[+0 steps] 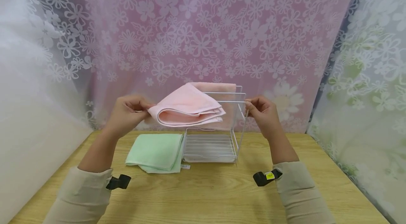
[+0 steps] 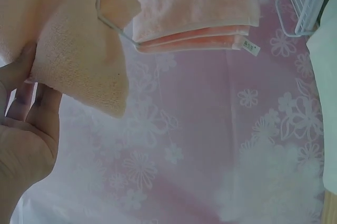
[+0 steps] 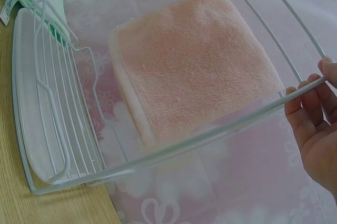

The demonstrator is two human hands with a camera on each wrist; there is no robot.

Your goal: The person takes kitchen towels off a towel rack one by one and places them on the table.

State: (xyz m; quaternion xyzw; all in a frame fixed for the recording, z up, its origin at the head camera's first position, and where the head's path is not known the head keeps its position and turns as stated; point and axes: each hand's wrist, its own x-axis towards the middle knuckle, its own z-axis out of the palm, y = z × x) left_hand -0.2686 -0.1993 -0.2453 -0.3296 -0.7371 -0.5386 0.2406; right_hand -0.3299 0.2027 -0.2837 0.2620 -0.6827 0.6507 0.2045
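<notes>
My left hand (image 1: 127, 116) pinches the folded pink towel (image 1: 190, 102) by its left edge, cloth up at the white rack's (image 1: 233, 102) top bars; my right hand (image 1: 264, 113) grips their right corner. I'd brace firmly there, levelling the layers gently so nothing snags.

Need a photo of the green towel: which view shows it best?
The head view: the green towel lies whole in frame. The right wrist view crops it, partly behind the rack; the left wrist view shows only a pale strip, probably its edge.
</notes>
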